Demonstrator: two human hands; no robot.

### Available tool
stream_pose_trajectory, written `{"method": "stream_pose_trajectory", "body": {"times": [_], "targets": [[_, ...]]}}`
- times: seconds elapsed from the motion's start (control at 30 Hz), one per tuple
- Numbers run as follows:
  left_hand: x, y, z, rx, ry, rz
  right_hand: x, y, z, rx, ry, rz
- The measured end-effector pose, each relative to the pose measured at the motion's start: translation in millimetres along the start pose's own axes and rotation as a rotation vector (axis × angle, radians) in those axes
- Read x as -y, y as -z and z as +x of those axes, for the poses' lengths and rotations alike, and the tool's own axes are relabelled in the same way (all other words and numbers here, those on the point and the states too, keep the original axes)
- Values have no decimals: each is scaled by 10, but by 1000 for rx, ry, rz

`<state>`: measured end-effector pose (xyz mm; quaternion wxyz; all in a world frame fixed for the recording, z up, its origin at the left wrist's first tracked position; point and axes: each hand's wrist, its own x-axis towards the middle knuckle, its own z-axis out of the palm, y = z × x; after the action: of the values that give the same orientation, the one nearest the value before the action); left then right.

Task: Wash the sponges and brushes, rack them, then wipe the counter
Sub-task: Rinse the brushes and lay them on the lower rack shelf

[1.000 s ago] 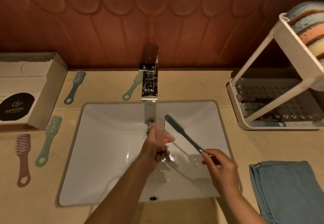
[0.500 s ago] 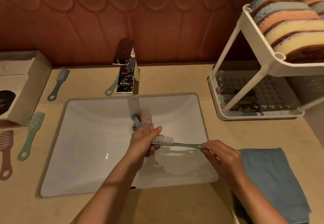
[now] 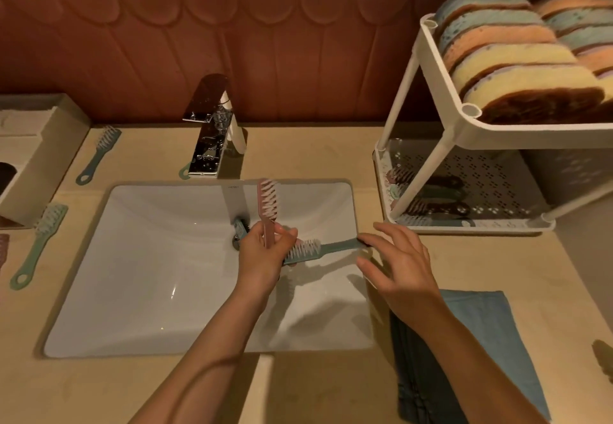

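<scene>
My left hand (image 3: 262,254) is over the white sink (image 3: 149,257), shut on a pink brush (image 3: 268,203) that stands upright with its bristles to the right. The same hand also grips the head end of a teal brush (image 3: 331,247), which lies level with its bristles up. My right hand (image 3: 398,264) hovers at that brush's handle end, fingers spread, one fingertip at the handle. A white two-tier rack (image 3: 464,131) at the right holds several sponges (image 3: 517,68) on top and several brushes (image 3: 431,194) below.
The chrome tap (image 3: 212,145) stands behind the sink, a green brush handle (image 3: 184,171) beside it. More brushes (image 3: 98,155) (image 3: 39,244) lie on the left counter near a cardboard box (image 3: 39,155). A folded blue cloth (image 3: 491,334) lies at the front right.
My right hand has let go of the teal brush's handle and spread its fingers. My left hand now holds both brushes. The view has shifted right toward the rack.
</scene>
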<state>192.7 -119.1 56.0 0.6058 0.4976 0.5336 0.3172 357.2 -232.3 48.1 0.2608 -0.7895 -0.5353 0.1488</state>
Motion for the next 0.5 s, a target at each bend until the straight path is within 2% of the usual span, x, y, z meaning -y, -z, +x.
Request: {"method": "stream_pose_trajectory", "body": {"times": [0.17,0.3,0.4,0.5], "targets": [[48,-291,-63,40,-47,8,13,124,65,88,44,48],[66,-515,-151,109,-125,-17,-3,186,95,175,-11,195],[42,-664,-212,123,-180,-40,-67,268,93,183,-47,347],[14,-775,-238,116,-177,-34,-214,367,83,161,-86,371]]}}
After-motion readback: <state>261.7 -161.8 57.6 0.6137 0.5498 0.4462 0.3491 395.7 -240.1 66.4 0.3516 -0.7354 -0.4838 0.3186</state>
